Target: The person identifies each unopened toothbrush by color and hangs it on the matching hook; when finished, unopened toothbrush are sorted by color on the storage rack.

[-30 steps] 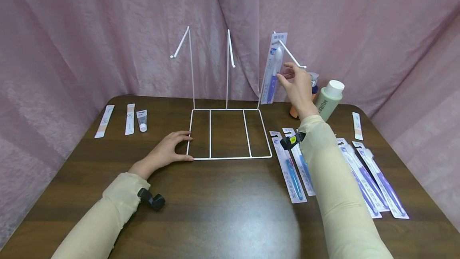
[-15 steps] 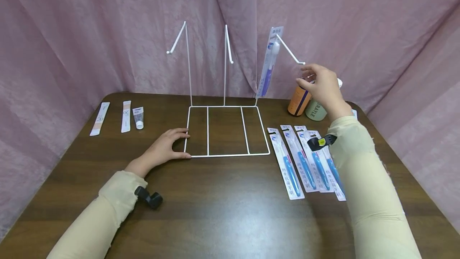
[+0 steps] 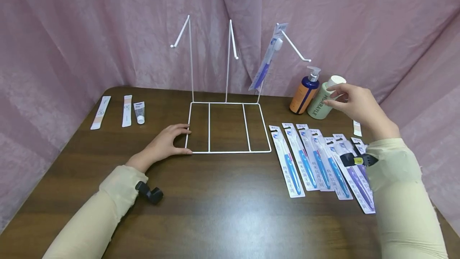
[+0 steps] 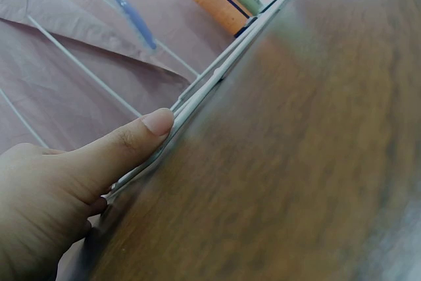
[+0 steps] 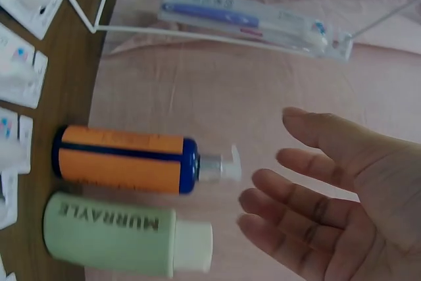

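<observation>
A white wire display rack (image 3: 231, 152) with three upright hook arms stands on the table. My left hand (image 3: 163, 145) holds its front left corner; in the left wrist view the thumb (image 4: 156, 122) lies against the wire. From the rack's right hook hangs a packaged toothbrush (image 3: 267, 57) with a purple handle, tilted. My right hand (image 3: 361, 105) is in the air, its fingers loosely bent and nothing between them. In the head view it overlaps the green bottle (image 3: 320, 105); the right wrist view shows them apart. Several packaged toothbrushes (image 3: 287, 163) lie below it, blue-handled and purple-handled.
An orange pump bottle (image 3: 303, 95) stands beside the green one. At the table's left lie two slim sachets (image 3: 127, 111) and a small tube (image 3: 139, 113). Another sachet (image 3: 357, 128) lies at the right, partly hidden. A pink curtain (image 3: 143, 31) hangs behind the table.
My right hand has let go of the toothbrush on the right hook and moved right, over the toothbrush packs. The hanging toothbrush now tilts more. My left hand stays at the rack's corner.
</observation>
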{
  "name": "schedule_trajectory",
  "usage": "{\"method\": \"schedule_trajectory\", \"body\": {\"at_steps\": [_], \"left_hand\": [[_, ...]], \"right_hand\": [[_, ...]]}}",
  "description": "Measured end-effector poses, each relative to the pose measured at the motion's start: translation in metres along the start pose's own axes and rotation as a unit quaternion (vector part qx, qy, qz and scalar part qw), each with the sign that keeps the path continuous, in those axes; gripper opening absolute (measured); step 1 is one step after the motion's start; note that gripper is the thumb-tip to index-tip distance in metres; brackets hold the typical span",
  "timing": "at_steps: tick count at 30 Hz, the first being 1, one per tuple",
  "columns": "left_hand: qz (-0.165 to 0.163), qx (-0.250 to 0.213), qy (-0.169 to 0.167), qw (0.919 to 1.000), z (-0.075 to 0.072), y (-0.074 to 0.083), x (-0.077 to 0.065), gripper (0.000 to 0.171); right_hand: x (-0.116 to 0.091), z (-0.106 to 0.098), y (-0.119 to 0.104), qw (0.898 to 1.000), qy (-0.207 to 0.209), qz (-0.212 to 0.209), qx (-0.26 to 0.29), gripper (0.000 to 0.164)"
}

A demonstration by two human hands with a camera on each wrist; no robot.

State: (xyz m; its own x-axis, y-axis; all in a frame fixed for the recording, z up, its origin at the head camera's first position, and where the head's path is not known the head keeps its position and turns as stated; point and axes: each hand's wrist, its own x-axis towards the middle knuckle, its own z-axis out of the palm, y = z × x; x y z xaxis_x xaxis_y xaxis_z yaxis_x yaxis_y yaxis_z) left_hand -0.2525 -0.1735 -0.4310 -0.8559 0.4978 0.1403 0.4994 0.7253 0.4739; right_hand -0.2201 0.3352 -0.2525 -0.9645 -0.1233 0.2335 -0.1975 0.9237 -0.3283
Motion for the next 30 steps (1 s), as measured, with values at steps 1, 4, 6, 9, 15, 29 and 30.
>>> {"method": "schedule_trajectory", "body": {"at_steps": [1, 4, 6, 9, 15, 29, 30], "left_hand": [[-0.001, 0.0, -0.001, 1.0, 0.0, 0.001, 0.0, 0.073], [-0.002, -0.003, -0.001, 1.0, 0.002, 0.002, 0.0, 0.073], [-0.002, -0.004, -0.001, 1.0, 0.002, 0.003, 0.0, 0.073], [0.0, -0.002, -0.003, 1.0, 0.003, 0.003, 0.0, 0.073], [-0.006, -0.003, -0.001, 1.0, 0.0, 0.004, 0.0, 0.073], [-0.006, -0.006, -0.006, 0.9999, -0.004, 0.005, -0.001, 0.072], [-0.005, -0.007, -0.006, 0.9999, -0.004, 0.005, -0.001, 0.071]], "right_hand": [[-0.005, -0.001, 0.004, 1.0, -0.004, 0.004, -0.003, 0.043], [-0.019, -0.004, 0.015, 1.0, -0.009, 0.014, -0.007, 0.045], [-0.029, -0.005, 0.022, 1.0, -0.007, 0.017, -0.013, 0.045], [-0.043, -0.005, 0.033, 0.999, -0.011, 0.019, -0.025, 0.044], [-0.066, 0.0, 0.055, 0.999, -0.024, 0.024, -0.027, 0.044], [-0.104, 0.024, 0.104, 0.998, -0.026, 0.061, -0.011, 0.038], [-0.105, 0.026, 0.108, 0.998, -0.028, 0.061, -0.009, 0.038]]}}
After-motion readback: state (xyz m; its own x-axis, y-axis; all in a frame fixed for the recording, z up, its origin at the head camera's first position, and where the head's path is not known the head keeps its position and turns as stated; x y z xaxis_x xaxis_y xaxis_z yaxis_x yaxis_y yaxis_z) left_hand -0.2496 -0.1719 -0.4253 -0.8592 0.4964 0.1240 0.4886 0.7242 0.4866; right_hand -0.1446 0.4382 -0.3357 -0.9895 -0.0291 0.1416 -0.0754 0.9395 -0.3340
